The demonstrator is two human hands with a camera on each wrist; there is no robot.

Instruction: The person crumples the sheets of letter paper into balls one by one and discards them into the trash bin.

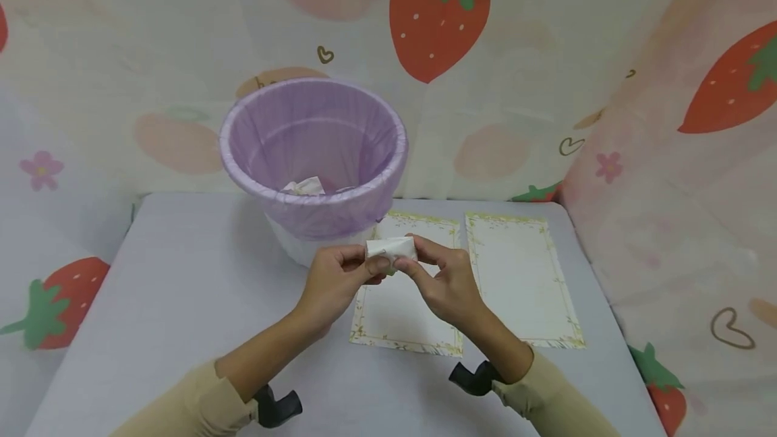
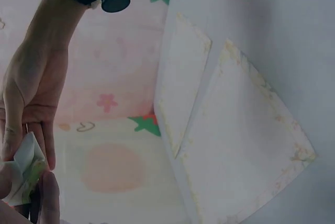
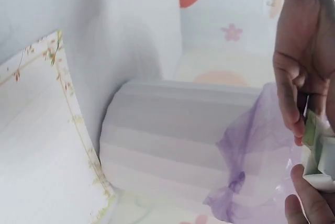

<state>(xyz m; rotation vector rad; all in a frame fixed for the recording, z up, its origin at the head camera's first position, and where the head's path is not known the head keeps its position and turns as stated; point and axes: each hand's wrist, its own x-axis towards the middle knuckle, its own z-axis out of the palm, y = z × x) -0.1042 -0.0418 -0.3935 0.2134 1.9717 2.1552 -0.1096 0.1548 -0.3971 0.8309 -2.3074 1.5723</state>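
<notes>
Between both hands is a folded piece of paper [image 1: 390,247], white with some yellow-green print, held above the table. My left hand [image 1: 337,277] pinches its left end, thumb in front. On the other end, the thumb and fingers of my right hand [image 1: 446,280] pinch it too. The wrist views show the paper [image 2: 27,174] bent into several layers, with fingers hiding part of it. Below the hands lies a flat sheet with a leafy yellow border [image 1: 409,319]. A second bordered sheet [image 1: 522,275] lies to its right.
A white bin [image 3: 157,130] with a purple liner [image 1: 315,211] stands at the back, just beyond my left hand. Crumpled white paper [image 1: 306,186] lies inside it. The table [image 1: 182,302] has a pale cover, and strawberry-print cloth [image 1: 516,52] hangs behind and beside it.
</notes>
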